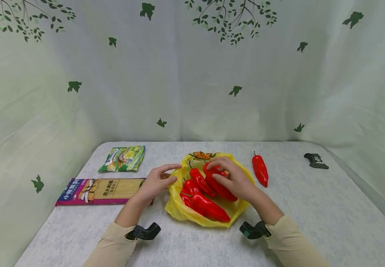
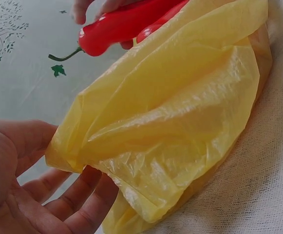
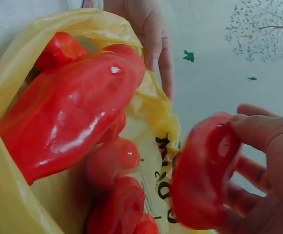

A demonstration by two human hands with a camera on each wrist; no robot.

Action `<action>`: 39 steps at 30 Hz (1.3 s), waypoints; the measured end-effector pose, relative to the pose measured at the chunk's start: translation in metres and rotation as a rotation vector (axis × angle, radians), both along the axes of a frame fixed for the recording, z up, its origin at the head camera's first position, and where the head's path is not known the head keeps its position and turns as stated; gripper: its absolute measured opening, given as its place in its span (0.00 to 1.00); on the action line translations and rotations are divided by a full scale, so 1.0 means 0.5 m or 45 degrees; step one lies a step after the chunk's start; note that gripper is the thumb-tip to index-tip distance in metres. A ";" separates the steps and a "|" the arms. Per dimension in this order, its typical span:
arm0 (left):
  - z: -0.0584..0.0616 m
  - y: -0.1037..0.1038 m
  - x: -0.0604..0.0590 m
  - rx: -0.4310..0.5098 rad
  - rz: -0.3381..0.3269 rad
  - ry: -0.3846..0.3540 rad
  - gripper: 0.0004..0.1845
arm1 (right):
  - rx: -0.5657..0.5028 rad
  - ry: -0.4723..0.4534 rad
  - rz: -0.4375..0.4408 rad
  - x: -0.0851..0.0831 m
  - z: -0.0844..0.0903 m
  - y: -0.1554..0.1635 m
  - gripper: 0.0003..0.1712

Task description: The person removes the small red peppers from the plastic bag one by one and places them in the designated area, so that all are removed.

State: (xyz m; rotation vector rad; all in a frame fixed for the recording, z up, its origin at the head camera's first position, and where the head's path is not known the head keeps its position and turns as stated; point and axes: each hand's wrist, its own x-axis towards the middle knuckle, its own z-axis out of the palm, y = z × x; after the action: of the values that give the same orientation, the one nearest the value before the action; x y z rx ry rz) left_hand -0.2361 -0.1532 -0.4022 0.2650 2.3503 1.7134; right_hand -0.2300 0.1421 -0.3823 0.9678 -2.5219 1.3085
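A yellow plastic bag (image 1: pixel 175 211) lies with its mouth wide open on the table, several long red peppers (image 1: pixel 209 207) inside. My left hand (image 1: pixel 155 181) pinches the bag's left rim between thumb and fingers; the left wrist view shows the yellow film (image 2: pixel 170 141) hanging from that grip. Over the bag's right side, my right hand (image 1: pixel 234 178) holds one red pepper (image 3: pixel 204 175) between thumb and fingers. That pepper's stem end points away in the left wrist view. Another red pepper (image 1: pixel 260 170) lies on the table right of the bag.
Left of the bag is a flat pack of pasta (image 1: pixel 112 188), partly behind my left hand. A green snack packet (image 1: pixel 124 158) sits farther back. A small black wrapped item (image 1: pixel 316 161) lies toward the right edge. A printed curtain (image 1: pixel 196 74) rises behind the table.
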 end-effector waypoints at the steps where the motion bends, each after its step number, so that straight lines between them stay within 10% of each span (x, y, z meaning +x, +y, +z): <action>1: 0.000 0.000 0.000 0.000 -0.003 0.000 0.23 | -0.001 0.005 -0.015 0.000 0.001 0.001 0.12; 23: 0.002 -0.003 0.001 0.000 -0.024 0.018 0.23 | -0.059 -0.071 -0.152 -0.013 0.048 0.056 0.17; 39: -0.001 -0.003 0.001 0.009 -0.012 0.020 0.22 | -0.147 -0.103 -0.479 -0.031 0.053 0.108 0.18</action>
State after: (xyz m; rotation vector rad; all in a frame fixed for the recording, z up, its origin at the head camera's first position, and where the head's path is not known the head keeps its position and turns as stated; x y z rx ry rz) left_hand -0.2355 -0.1549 -0.4028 0.2917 2.3507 1.7214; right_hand -0.2455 0.1960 -0.3560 0.3969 -2.4901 1.3740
